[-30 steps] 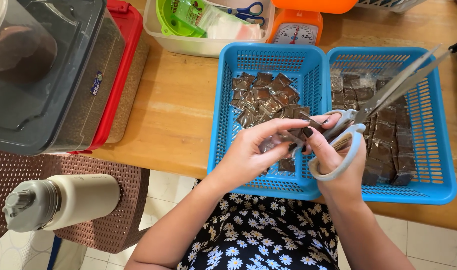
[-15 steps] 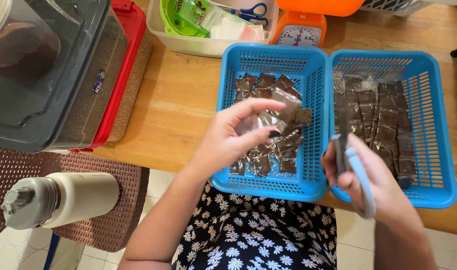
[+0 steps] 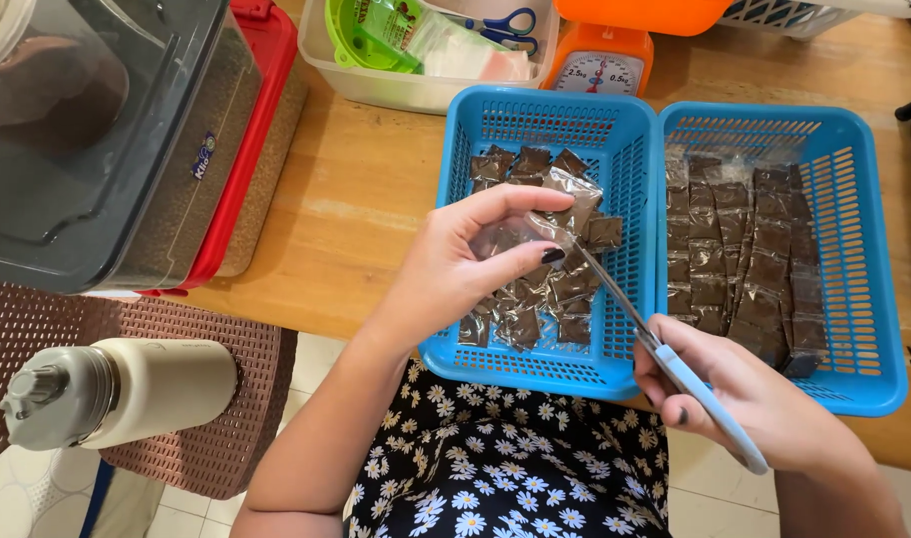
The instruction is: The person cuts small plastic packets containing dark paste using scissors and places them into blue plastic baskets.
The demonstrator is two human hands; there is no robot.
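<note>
My left hand (image 3: 465,264) pinches a strip of small clear packets with dark filling (image 3: 565,204) above the left blue basket (image 3: 535,120). My right hand (image 3: 740,394) grips pale blue-handled scissors (image 3: 635,319), whose blades point up-left and reach the strip just below my left fingers. Loose cut packets (image 3: 545,289) lie in a heap in the left basket. The right blue basket (image 3: 854,249) holds uncut packet strips (image 3: 735,249) laid in rows.
A wooden table (image 3: 356,199) carries both baskets, an orange kitchen scale (image 3: 595,60), a white tub (image 3: 396,90) with a green funnel and small scissors, and stacked lidded bins (image 3: 107,139) at left. A cream flask (image 3: 117,389) lies on a brown woven stool (image 3: 226,438).
My left hand lifted the strip away from the right hand, then steadied it. The scissors swung from pointing up-right, down past the basket, and now point up-left at the strip.
</note>
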